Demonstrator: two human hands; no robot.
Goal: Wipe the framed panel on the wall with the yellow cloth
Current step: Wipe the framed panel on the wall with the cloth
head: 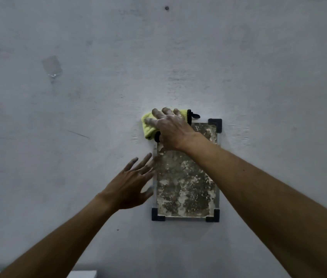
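Observation:
A framed panel [186, 183] hangs upright on the grey wall, its face mottled with dark and pale stains, with black brackets at its corners. My right hand [170, 129] presses the yellow cloth [148, 127] flat against the panel's upper left corner, hiding that corner. The cloth has a black trim and loop and sticks out past the panel onto the wall. My left hand [132, 183] rests flat with fingers spread on the wall, its fingertips touching the panel's left edge.
The grey wall [78, 117] carries a small clear adhesive hook [52, 66] at the upper left and a dark screw [166, 8] near the top. A pale ledge [82, 274] shows at the bottom edge.

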